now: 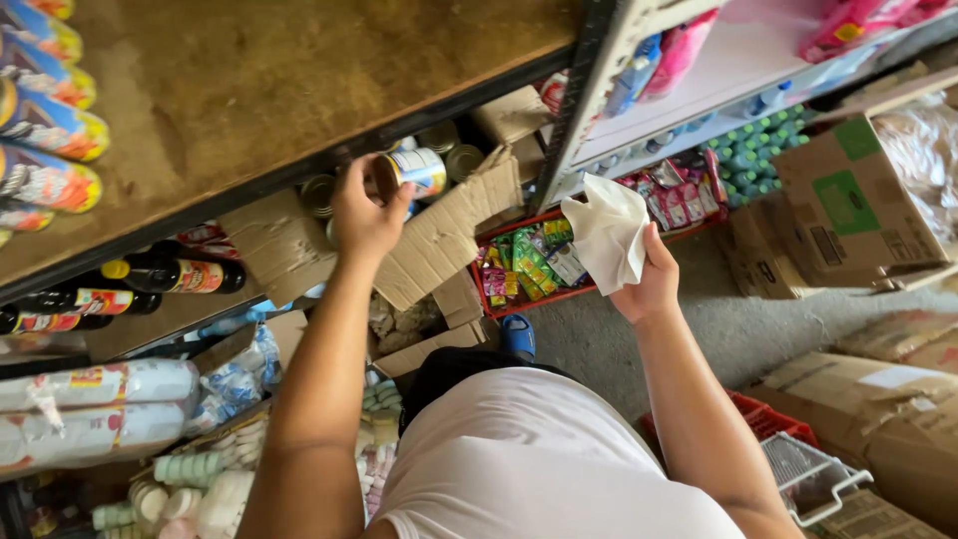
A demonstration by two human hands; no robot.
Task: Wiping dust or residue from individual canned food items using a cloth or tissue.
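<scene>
My left hand [364,215] grips a small tin can [411,170] with a white and blue label, held over an open cardboard box [444,235] under the wooden shelf. More tin cans [319,195] lie in that box. My right hand [649,284] holds a crumpled white cloth [607,232] above the grey floor, in front of a red tray [559,291] of colourful sachets.
A brown wooden shelf [279,90] carries yellow-capped bottles [50,125] at left. Dark sauce bottles [170,274] lie on the shelf below. Cardboard boxes [848,210] stand at right, green-capped bottles [763,150] behind. A red basket [768,419] and wire rack [813,474] sit near my right elbow.
</scene>
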